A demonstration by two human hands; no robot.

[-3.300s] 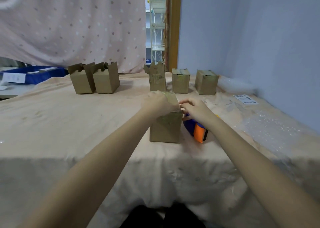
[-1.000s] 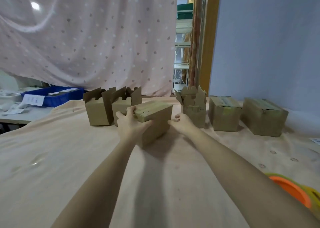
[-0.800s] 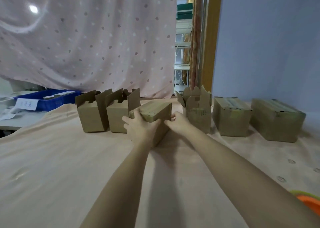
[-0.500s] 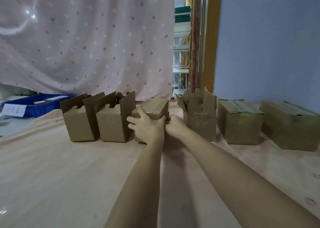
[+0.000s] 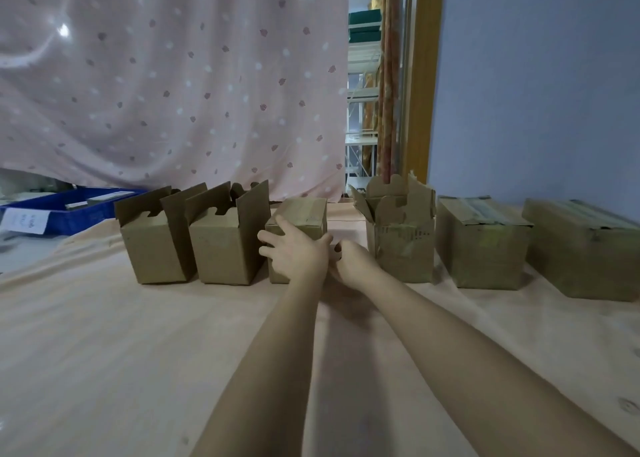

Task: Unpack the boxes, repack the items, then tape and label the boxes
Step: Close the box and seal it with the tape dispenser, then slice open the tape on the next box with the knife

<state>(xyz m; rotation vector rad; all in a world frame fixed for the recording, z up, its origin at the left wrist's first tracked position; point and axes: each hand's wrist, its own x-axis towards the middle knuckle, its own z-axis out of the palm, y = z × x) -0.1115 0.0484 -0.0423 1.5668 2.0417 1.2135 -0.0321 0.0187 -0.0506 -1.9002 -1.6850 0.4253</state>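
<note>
Both hands on a closed box in the row of cartons

The closed box (image 5: 300, 229) stands on the cloth-covered table (image 5: 104, 352); just left of it are two open boxes (image 5: 225, 245), right of it a torn open box (image 5: 400, 238) and two taped boxes (image 5: 481, 245). The left hand (image 5: 294, 252) lies over its near face with fingers (image 5: 268, 240) spread and grasping its front edge. The right hand (image 5: 351, 260) touches its right side; whether those fingers are curled cannot be told.
</note>
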